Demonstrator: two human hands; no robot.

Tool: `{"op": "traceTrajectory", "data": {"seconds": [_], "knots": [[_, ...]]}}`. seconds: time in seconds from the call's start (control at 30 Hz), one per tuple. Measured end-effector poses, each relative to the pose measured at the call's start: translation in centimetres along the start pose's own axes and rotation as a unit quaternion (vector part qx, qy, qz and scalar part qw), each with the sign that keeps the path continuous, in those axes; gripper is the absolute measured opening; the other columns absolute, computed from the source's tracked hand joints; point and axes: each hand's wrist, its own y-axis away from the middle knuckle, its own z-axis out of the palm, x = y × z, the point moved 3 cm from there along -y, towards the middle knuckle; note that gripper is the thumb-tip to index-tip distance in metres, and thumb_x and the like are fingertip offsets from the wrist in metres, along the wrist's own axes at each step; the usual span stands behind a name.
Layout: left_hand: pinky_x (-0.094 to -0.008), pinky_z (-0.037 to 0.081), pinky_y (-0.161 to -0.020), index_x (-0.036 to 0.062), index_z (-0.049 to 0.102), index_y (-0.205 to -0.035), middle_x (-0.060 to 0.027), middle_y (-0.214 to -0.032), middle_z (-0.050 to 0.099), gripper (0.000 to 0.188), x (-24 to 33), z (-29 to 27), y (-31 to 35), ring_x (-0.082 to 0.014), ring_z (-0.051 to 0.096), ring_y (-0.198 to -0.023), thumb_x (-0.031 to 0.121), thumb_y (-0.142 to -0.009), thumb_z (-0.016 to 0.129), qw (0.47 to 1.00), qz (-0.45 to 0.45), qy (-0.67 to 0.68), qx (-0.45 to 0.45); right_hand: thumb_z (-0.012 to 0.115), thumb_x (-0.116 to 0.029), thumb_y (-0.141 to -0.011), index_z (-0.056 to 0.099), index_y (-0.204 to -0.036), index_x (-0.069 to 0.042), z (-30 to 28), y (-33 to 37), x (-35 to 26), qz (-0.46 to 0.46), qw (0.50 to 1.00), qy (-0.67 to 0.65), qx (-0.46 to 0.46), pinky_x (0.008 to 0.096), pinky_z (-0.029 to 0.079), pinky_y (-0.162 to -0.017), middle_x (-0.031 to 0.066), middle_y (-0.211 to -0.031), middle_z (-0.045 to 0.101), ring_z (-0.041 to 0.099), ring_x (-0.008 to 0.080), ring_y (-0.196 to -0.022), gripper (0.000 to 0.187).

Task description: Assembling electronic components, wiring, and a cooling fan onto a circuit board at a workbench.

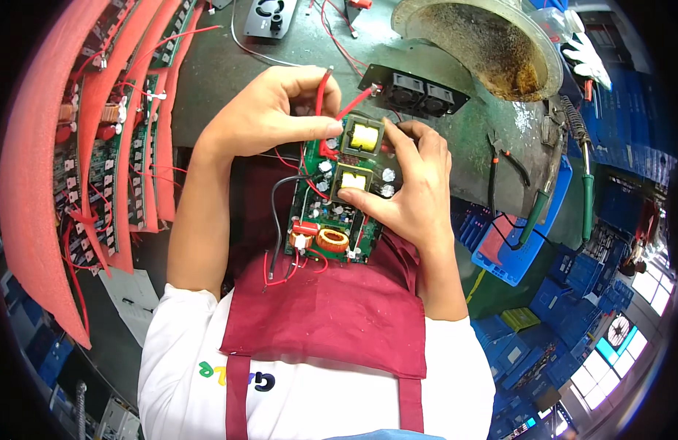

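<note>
A green circuit board [308,220] is held in front of my apron, tilted, with two yellow-wound transformers [365,137] and a copper ring coil [333,239] on it. My right hand [420,183] grips its right side, thumb across the lower transformer and fingers around the far edge. At the upper left corner, my left hand [273,110] is closed, its thumb over a thick red wire [321,99] that rises from the board. The curled fingertips are partly hidden. A second red wire [357,103] with a bare metal end sticks up beside it. A black cable [274,213] hangs along the left side.
Pink foam sheets [38,169] with several boards between them stand at left. On the dark bench [207,81] lie a black panel with two fans [420,92], a silver cover [269,16], a large stained metal funnel [486,44], pliers [494,165] and green-handled soldering irons [535,218].
</note>
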Motion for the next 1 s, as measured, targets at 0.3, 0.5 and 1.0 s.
{"op": "traceTrajectory", "data": {"seconds": [0.3, 0.5, 1.0], "knots": [[-0.0239, 0.055, -0.07, -0.0069, 0.069, -0.118, -0.0058, -0.089, 0.073, 0.035, -0.6, 2.6, -1.4, -0.0071, 0.066, -0.078, 0.011, -0.091, 0.08, 0.984, -0.096, 0.05, 0.144, 0.092, -0.053, -0.065, 0.063, -0.136, -0.001, 0.0, 0.2, 0.1, -0.014, 1.0, -0.01, 0.005, 0.0509, 0.043, -0.103, 0.0219, -0.131, 0.058, 0.055, 0.0398, -0.12, 0.093], [-0.0257, 0.057, -0.078, -0.0068, 0.07, -0.121, -0.0071, -0.095, 0.075, 0.035, -0.2, 1.9, -1.4, -0.0088, 0.068, -0.084, 0.013, -0.094, 0.079, 0.989, -0.085, 0.107, 0.052, 0.095, -0.046, -0.061, 0.063, -0.138, -0.004, -0.1, 0.2, 0.2, -0.013, 1.0, -0.012, 0.003, 0.0494, 0.043, -0.105, 0.0198, -0.131, 0.059, 0.056, 0.0388, -0.12, 0.094], [-0.0227, 0.053, -0.07, -0.0012, 0.073, -0.099, -0.0016, -0.086, 0.072, 0.018, -1.2, 3.5, -2.5, -0.0055, 0.065, -0.077, 0.012, -0.091, 0.082, 0.982, -0.026, 0.145, 0.12, 0.095, -0.046, -0.061, 0.063, -0.137, -0.004, -0.1, -0.1, 0.9, -0.018, 1.0, -0.01, 0.008, 0.0493, 0.043, -0.103, 0.0178, -0.128, 0.06, 0.056, 0.0376, -0.119, 0.093]]}}
